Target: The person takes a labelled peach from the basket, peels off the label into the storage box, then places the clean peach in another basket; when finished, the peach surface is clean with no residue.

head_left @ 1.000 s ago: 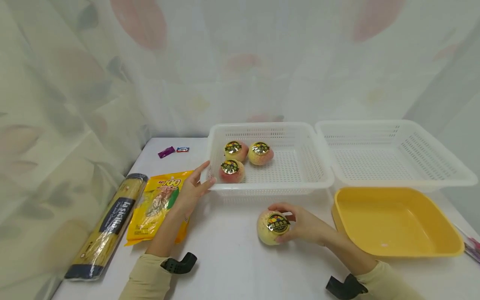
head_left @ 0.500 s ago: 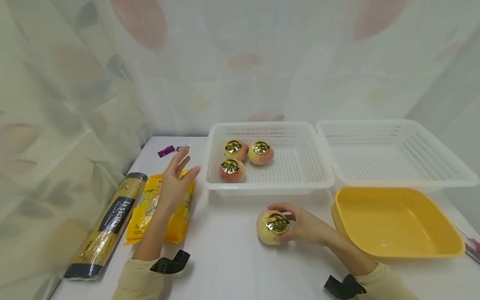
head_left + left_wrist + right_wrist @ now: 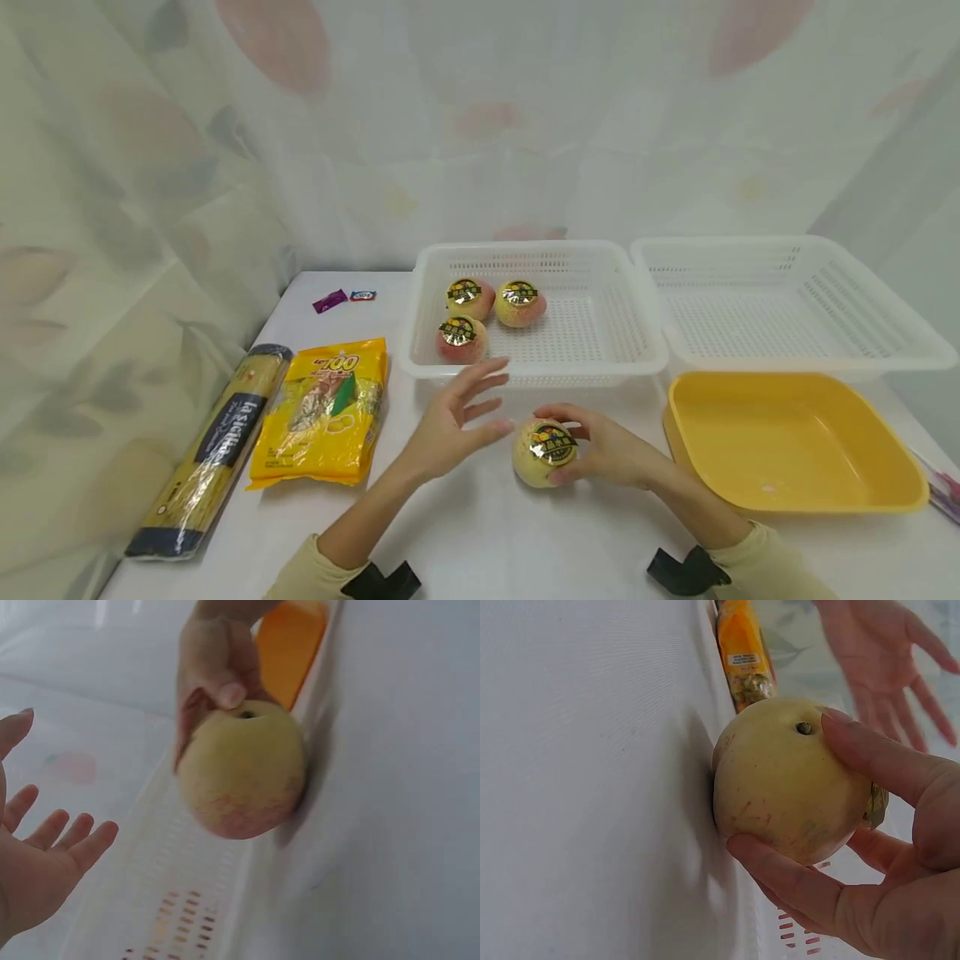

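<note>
A yellow peach with a pink blush and a black-and-gold sticker (image 3: 552,444) sits on the white table, in front of the left white basket. My right hand (image 3: 611,451) grips this peach (image 3: 787,780) from its right side, thumb and fingers on opposite sides. To the left of it hovers my left hand (image 3: 448,429), fingers spread and holding nothing, just in front of the basket's near rim. In the left wrist view the left hand (image 3: 45,862) is apart from the peach (image 3: 244,772). Three stickered peaches (image 3: 521,305) lie in the left part of the white basket (image 3: 525,372).
A second white basket (image 3: 795,363) stands at the back right, behind a yellow tub (image 3: 795,500). On the left lie a yellow candy bag (image 3: 318,417) and a long spaghetti pack (image 3: 213,450). Two small wrapped sweets, purple (image 3: 330,301) and blue (image 3: 363,296), lie behind them.
My left hand let go of the basket's left corner, drew back over the candy bag, then swung right toward the held peach. My right hand and its peach stayed in place.
</note>
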Demonstrator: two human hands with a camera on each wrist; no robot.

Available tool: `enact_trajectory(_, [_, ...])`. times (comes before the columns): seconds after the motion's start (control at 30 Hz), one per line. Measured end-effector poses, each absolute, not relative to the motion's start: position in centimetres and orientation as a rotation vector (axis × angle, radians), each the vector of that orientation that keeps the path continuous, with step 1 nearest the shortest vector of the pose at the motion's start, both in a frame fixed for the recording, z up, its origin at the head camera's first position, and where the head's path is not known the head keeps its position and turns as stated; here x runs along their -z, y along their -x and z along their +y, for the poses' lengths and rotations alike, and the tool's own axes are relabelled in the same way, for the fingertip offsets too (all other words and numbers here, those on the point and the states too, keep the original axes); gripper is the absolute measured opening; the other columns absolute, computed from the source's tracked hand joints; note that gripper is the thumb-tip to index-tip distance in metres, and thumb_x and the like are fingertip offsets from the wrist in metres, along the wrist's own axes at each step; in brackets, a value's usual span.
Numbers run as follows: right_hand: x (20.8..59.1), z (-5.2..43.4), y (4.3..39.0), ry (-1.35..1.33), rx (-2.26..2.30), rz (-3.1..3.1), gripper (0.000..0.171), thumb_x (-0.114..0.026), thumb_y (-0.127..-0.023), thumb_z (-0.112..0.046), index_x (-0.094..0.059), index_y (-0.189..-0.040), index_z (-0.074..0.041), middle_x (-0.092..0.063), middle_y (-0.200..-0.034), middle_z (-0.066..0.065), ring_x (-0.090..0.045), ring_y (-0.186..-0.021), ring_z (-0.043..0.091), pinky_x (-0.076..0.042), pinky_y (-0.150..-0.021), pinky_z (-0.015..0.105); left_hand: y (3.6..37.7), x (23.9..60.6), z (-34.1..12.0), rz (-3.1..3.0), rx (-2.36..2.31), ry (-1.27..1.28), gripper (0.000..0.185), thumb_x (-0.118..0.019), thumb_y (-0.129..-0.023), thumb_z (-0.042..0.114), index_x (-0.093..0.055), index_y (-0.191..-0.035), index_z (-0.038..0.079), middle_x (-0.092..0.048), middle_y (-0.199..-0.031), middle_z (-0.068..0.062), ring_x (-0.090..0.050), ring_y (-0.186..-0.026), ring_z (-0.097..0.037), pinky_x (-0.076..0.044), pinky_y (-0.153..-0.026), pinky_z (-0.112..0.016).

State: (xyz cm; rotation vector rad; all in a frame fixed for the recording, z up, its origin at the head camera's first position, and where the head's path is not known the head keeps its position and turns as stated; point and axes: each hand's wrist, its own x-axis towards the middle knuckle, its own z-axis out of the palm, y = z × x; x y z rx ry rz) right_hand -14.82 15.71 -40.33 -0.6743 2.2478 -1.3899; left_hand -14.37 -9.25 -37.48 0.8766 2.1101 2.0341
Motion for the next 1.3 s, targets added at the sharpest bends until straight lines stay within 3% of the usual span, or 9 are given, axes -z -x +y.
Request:
enact_trajectory(0.23, [40.3,15.7,14.8,0.724,1.389,2.254,0.072,-0.083,-0.074,-0.016,-0.047,-0.135,-0.002,-0.052,-0.133,0.008,-0.044,-0.122,0.032,-0.035,-0.104,0.052,14.2,41.4,-6.9,2.146,-1.762,-0.663,0.069,-0.079,-0.079,0.017,-0.046,-0.139,0.008,-0.045,-0.139,-0.006,-0.042,-0.126,-0.028,-0.043,-0.1,-0.038])
enact_trajectory(0.57, [40.5,15.7,15.0,0.695,1.393,2.25,0.074,-0.083,-0.074,-0.017,-0.047,-0.137,-0.003,-0.049,-0.136,0.009,-0.044,-0.124,0.03,-0.034,-0.105,0.051,14.1,43.1,-6.3,2.156,-1.777,-0.668,0.072,-0.083,-0.072,0.004,-0.05,-0.136,0.009,-0.052,-0.13,-0.003,-0.048,-0.119,-0.019,-0.045,-0.096,-0.028])
enact_trajectory(0.7, [40.3,16.3,15.1,0.618,1.383,2.236,0.075,-0.082,-0.076,-0.022,-0.044,-0.14,-0.008,-0.047,-0.138,0.011,-0.046,-0.123,0.033,-0.042,-0.1,0.047,14.1,43.1,-6.3,2.149,-1.784,-0.644,0.069,-0.083,-0.072,0.003,-0.052,-0.134,0.006,-0.052,-0.129,-0.005,-0.048,-0.119,-0.02,-0.046,-0.095,-0.028])
enact_trajectory(0.8, [40.0,16.9,15.1,0.467,1.453,2.198,0.07,-0.076,-0.082,-0.027,-0.043,-0.141,-0.008,-0.046,-0.137,0.016,-0.05,-0.118,0.036,-0.052,-0.087,0.044,14.1,43.2,-6.2,2.143,-1.786,-0.614,0.066,-0.083,-0.072,0.004,-0.053,-0.131,0.005,-0.052,-0.128,-0.005,-0.048,-0.118,-0.02,-0.046,-0.095,-0.027])
enact_trajectory(0.9, [39.8,17.2,15.1,0.278,1.557,2.173,0.059,-0.069,-0.089,-0.031,-0.046,-0.136,-0.003,-0.05,-0.129,0.018,-0.058,-0.108,0.032,-0.056,-0.077,0.04,14.1,43.1,-6.1,2.144,-1.78,-0.596,0.066,-0.083,-0.072,0.004,-0.054,-0.131,0.005,-0.052,-0.127,-0.005,-0.049,-0.118,-0.019,-0.046,-0.094,-0.027])
enact_trajectory(1.13, [39.7,17.6,15.7,-0.017,1.668,2.123,0.047,-0.056,-0.097,-0.033,-0.053,-0.117,0.009,-0.064,-0.087,0.009,-0.067,-0.076,0.02,-0.058,-0.065,0.031,14.1,42.9,-6.1,2.149,-1.768,-0.602,0.066,-0.083,-0.072,0.003,-0.053,-0.131,0.003,-0.052,-0.127,-0.007,-0.051,-0.117,-0.023,-0.047,-0.094,-0.029])
enact_trajectory(1.3, [39.5,18.1,15.9,0.022,1.682,1.985,0.049,-0.055,-0.098,-0.032,-0.05,-0.117,0.013,-0.064,-0.083,0.009,-0.068,-0.072,0.019,-0.058,-0.062,0.029,14.0,42.8,-6.2,2.173,-1.752,-0.589,0.066,-0.083,-0.071,0.004,-0.053,-0.131,0.004,-0.052,-0.126,-0.005,-0.051,-0.117,-0.02,-0.046,-0.095,-0.028])
